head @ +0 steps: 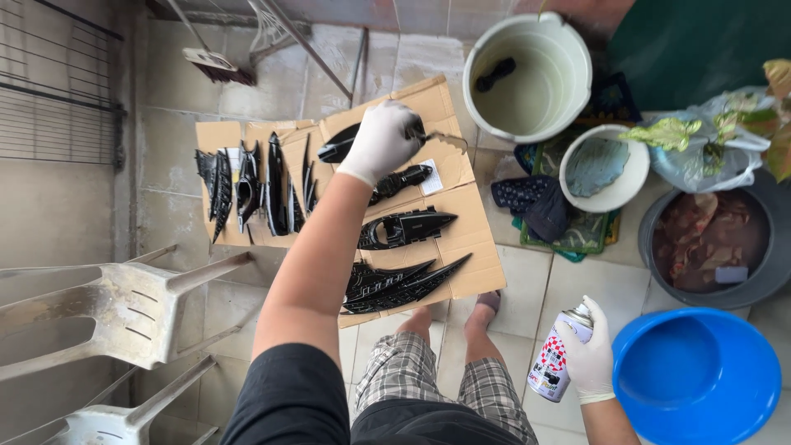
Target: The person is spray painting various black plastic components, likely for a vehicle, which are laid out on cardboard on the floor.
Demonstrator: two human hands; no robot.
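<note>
My left hand (381, 140), in a white glove, reaches out over a flattened cardboard sheet (470, 239) and grips a thin wire hook (445, 137) attached to a glossy black plastic part (338, 150). Several more black curved parts lie on the cardboard: a long pointed pair (395, 284), a vented piece (404, 227) and a row of narrow ones (247, 185) at the left. My right hand (587, 354), also gloved, holds a spray paint can (554, 356) low at the right, near a blue basin (696, 375).
A white bucket (577, 58) with murky water stands behind the cardboard. A white bowl (611, 198), a dark tub (762, 276) of soaked leaves and potted plants (717, 132) crowd the right. Overturned white plastic chairs (124, 309) lie at the left. My bare feet (482, 317) stand on tiled floor.
</note>
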